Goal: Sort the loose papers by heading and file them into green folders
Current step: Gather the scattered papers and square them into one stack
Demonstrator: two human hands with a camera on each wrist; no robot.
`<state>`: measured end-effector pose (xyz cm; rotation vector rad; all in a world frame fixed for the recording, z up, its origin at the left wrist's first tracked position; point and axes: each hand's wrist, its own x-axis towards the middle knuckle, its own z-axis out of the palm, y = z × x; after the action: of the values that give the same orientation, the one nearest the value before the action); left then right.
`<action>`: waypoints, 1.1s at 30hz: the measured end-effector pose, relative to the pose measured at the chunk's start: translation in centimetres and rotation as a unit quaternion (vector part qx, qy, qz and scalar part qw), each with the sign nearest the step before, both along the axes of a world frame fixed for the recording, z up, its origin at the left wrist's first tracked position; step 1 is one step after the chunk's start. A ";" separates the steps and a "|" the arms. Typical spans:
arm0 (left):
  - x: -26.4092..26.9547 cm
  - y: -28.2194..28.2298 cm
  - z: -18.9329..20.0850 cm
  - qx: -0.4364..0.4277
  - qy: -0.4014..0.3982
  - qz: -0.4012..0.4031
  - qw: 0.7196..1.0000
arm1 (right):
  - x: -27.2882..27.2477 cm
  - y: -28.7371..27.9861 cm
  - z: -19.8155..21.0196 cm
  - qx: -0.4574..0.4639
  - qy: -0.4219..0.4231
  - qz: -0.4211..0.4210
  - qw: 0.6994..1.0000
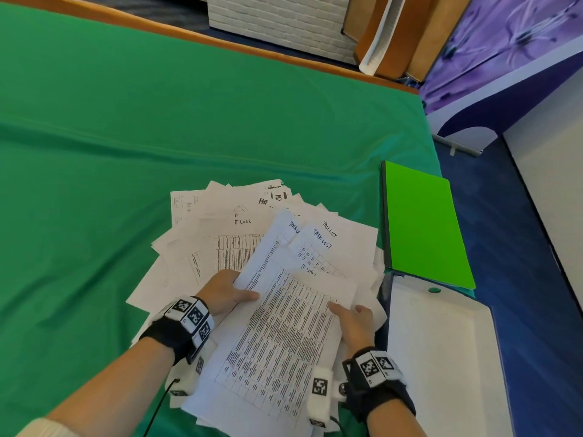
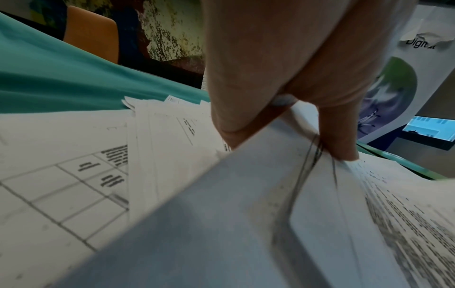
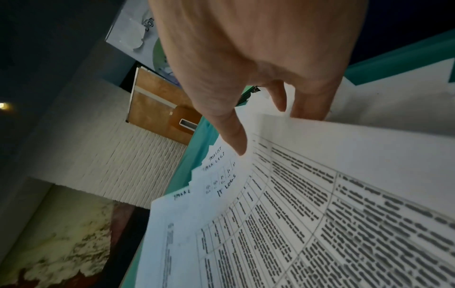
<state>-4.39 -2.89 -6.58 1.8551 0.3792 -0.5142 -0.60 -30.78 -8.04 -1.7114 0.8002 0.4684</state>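
A fanned pile of loose papers (image 1: 202, 234) lies on the green cloth, with sheets headed "TASK LIST" (image 1: 328, 244) and "IT LOGS". My left hand (image 1: 227, 291) grips the left edge of a raised bundle of sheets, thumb on top; the left wrist view shows the left hand (image 2: 290, 109) pinching them. My right hand (image 1: 353, 323) pinches the right edge of the top IT LOGS sheet (image 1: 284, 342), thumb on the print, fingers under. The right wrist view shows the right hand (image 3: 270, 126) on that sheet (image 3: 320, 194). A closed bright green folder (image 1: 422, 225) lies right of the pile.
An open folder (image 1: 441, 357) with a white inside lies at the table's right front corner, just right of my right hand. The green cloth (image 1: 126, 137) stretches far and left. Beyond the right edge are blue floor (image 1: 520, 247) and a purple banner (image 1: 504, 42).
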 end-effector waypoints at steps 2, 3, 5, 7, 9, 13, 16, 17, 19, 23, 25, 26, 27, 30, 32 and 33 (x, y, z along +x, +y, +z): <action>0.0 -0.3 0.0 0.006 0.007 -0.008 1.000 | 0.1 0.0 -0.1 0.020 0.010 0.000 1.000; -0.1 -0.5 0.0 0.003 0.005 -0.011 1.000 | -0.1 0.0 -0.3 0.010 0.012 -0.001 1.000; -0.1 -0.8 0.1 -0.002 -0.004 -0.012 1.000 | -0.1 -0.1 -0.9 -0.038 0.012 -0.010 0.999; 0.1 -1.1 0.0 0.010 -0.009 -0.004 1.000 | 0.0 0.0 -0.5 -0.064 -0.001 -0.003 0.998; 0.3 -1.3 -0.2 0.031 -0.008 -0.007 0.999 | 0.2 0.2 0.2 -0.042 -0.018 0.023 0.999; 0.4 -1.8 -0.3 0.050 -0.007 -0.033 0.998 | -0.1 0.3 1.2 -0.039 -0.055 0.069 0.995; 0.5 -1.7 -0.4 0.063 -0.021 -0.030 0.997 | -0.8 0.8 2.0 -0.145 -0.149 0.141 0.968; 0.4 -1.6 -0.2 0.061 -0.027 -0.025 0.997 | -1.0 1.0 2.3 -0.178 -0.192 0.154 0.953; 0.2 -1.5 0.1 0.040 -0.040 -0.014 0.998 | -1.5 1.4 2.7 -0.220 -0.255 0.152 0.929; -0.5 -1.0 1.4 -0.011 -0.056 0.021 0.998 | -2.3 2.1 3.7 -0.167 -0.265 0.088 0.946; -0.9 -0.5 1.7 -0.024 -0.059 0.045 0.997 | -2.7 2.4 4.1 -0.156 -0.239 0.081 0.955; -1.2 -0.3 1.8 -0.032 -0.059 0.058 0.996 | -2.9 2.5 4.1 -0.156 -0.221 0.089 0.959; -1.5 0.0 1.8 -0.042 -0.058 0.067 0.995 | -3.2 2.5 4.0 -0.162 -0.206 0.098 0.960; -2.1 1.0 1.7 -0.035 -0.065 0.064 0.995 | -4.2 2.6 4.1 -0.196 -0.188 0.102 0.957; -2.3 1.5 1.6 -0.008 -0.075 0.061 0.995 | -4.7 2.3 4.2 -0.213 -0.190 0.097 0.953; -2.4 1.7 1.7 -0.002 -0.077 0.057 0.995 | -5.0 2.1 4.2 -0.217 -0.193 0.095 0.952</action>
<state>-6.80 -1.15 -4.92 1.8425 0.3774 -0.2922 -5.56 -28.70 -3.88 -2.2134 0.4726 0.0726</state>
